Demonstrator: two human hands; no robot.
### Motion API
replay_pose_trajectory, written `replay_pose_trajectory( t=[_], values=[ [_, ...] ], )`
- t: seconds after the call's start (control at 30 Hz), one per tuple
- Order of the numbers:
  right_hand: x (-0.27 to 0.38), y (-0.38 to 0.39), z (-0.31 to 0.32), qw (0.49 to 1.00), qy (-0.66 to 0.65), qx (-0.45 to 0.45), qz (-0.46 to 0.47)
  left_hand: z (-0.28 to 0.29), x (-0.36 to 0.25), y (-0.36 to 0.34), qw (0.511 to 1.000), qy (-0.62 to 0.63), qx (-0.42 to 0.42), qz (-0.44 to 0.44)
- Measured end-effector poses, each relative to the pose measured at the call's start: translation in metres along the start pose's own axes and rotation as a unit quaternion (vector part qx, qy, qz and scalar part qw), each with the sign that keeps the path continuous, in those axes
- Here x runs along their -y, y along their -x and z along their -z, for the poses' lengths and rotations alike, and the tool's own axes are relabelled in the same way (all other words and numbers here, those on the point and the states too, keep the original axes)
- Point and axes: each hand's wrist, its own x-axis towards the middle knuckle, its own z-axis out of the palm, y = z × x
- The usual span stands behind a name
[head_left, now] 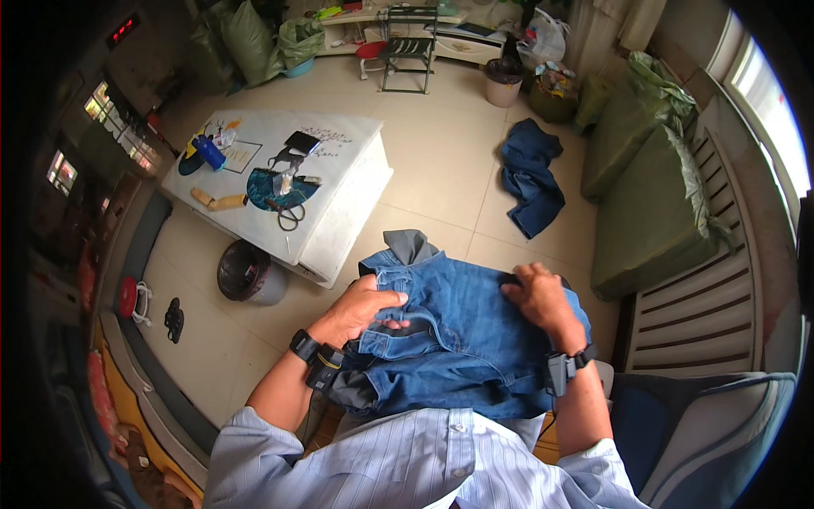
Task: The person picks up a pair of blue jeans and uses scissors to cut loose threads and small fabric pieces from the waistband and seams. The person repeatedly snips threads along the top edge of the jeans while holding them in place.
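A pair of blue jeans (475, 318) lies across my lap, its waistband toward the left and its fly parted. My left hand (360, 310) is closed on the waistband, with the thumb on top near the button and other fingers inside the opening. Grey pocket lining (411, 247) sticks out past the waistband's far corner. My right hand (541, 297) rests on the denim near the far right edge, palm down, thumb and fingers slightly bent and apart. Both wrists wear black straps with small devices.
A second dark blue denim piece (532, 174) lies on the tiled floor ahead. The white table (343, 182) at left carries scissors (288, 215) and a blue bottle (209, 153). A bin (270, 284) stands beside it. Green sacks (653, 220) line the right side by a radiator (699, 314).
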Motion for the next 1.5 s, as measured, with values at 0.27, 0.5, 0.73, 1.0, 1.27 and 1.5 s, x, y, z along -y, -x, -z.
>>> replay_pose_trajectory(
  t=[0.27, 0.5, 0.73, 1.0, 1.27, 1.5],
  values=[
    [0.002, 0.051, 0.046, 0.916, -0.390, -0.088, -0.028, 0.014, -0.008, 0.037, 0.967, -0.084, 0.043, -0.235],
    [-0.015, 0.051, 0.017, 0.956, -0.288, -0.034, -0.049, 0.009, 0.013, -0.008, 0.983, -0.039, 0.030, -0.177],
    [-0.018, 0.055, -0.005, 0.957, -0.245, -0.145, -0.052, 0.015, 0.020, -0.007, 0.992, 0.039, 0.037, -0.116],
    [-0.019, 0.047, -0.015, 0.957, -0.222, -0.155, -0.102, 0.000, 0.020, -0.009, 0.948, 0.212, 0.055, -0.229],
    [-0.019, 0.028, -0.017, 0.973, -0.109, -0.162, -0.127, 0.000, 0.021, -0.022, 0.960, 0.200, 0.012, -0.195],
    [-0.019, 0.022, -0.012, 0.975, -0.112, -0.129, -0.140, 0.017, 0.034, -0.011, 0.972, 0.141, -0.026, -0.184]
  ],
)
